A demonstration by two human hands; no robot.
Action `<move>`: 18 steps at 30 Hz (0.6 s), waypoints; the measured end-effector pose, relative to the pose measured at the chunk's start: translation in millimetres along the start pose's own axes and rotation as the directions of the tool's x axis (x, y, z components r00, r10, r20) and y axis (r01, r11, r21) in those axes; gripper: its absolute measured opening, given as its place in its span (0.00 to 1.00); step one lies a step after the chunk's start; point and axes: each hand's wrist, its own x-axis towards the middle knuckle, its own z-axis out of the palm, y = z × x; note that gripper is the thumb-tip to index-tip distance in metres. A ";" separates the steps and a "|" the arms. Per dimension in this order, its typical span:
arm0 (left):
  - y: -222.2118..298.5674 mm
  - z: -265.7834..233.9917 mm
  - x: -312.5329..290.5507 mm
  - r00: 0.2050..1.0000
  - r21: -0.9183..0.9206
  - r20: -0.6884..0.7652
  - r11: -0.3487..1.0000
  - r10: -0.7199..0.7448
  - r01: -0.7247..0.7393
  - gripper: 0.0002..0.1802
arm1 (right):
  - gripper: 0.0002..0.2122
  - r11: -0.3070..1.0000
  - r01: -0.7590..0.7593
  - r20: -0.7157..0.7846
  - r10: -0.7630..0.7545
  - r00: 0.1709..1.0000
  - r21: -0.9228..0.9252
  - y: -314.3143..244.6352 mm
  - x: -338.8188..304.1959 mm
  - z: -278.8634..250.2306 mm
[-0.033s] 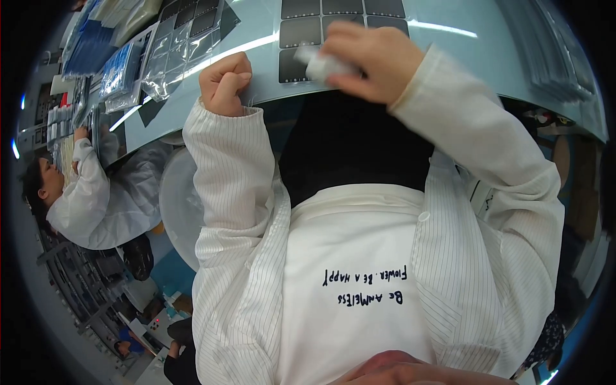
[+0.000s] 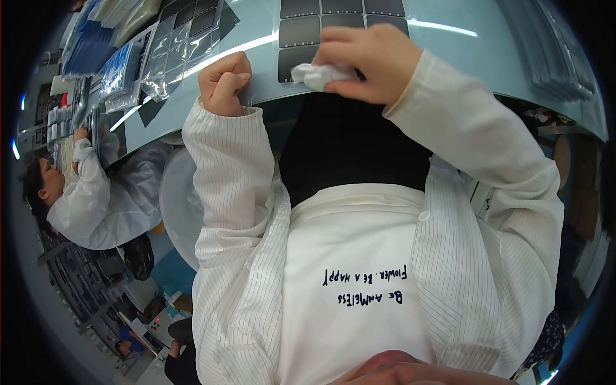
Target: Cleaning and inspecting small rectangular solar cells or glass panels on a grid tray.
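Note:
My right hand (image 2: 369,61) is closed around a crumpled white cloth (image 2: 321,76). It presses the cloth near the front row of dark square panels (image 2: 299,32), which lie in a grid on the glossy pale table. The cloth covers part of the front row. To the left, my left hand (image 2: 224,82) is curled into a fist and rests at the table's near edge. Nothing shows between its fingers.
Clear plastic sheets with dark squares (image 2: 173,54) lie left of my fist. Blue and clear packets (image 2: 119,70) are stacked beyond them. A stack of clear sleeves (image 2: 555,58) stands at the right. At far left, a co-worker in white (image 2: 90,199) sits at the table.
My right hand moved slightly, and the cloth, blurred before, is now sharp and lies a little lower, closer to the near edge. My left fist has stayed in place.

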 end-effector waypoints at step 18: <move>-0.9 15.2 5.7 0.990 0.039 -0.117 0.995 -0.084 0.089 0.23 | 0.13 0.959 -0.248 -0.255 0.207 0.945 -0.138 50.8 44.8 -4.2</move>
